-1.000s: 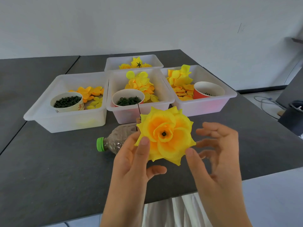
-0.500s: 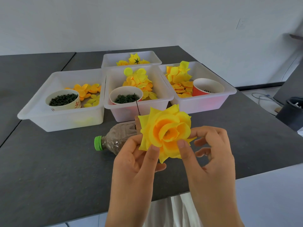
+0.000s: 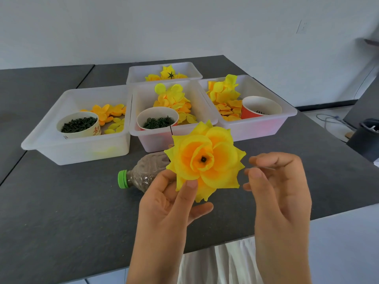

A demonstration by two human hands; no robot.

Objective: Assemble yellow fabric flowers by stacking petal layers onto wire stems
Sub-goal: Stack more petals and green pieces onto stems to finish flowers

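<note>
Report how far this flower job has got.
Done: one yellow flower looks fully layered, its dark centre showing; more finished-looking blooms lie in the back bin. In hand: the left hand holds this flower by its lower edge; the right hand is beside it, off the petals. Left: loose petals still fill the front bins, so more flowers remain.

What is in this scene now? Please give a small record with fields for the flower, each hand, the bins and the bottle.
flower: yellow fabric flower, layered petals, dark centre, facing the camera
left hand: left hand holds the flower from below, thumb on a lower petal
right hand: right hand beside the flower, fingers loosely curled, holding nothing
bins: four white bins with yellow petals; three hold cups
bottle: plastic bottle, green cap, lying on the dark table
</note>
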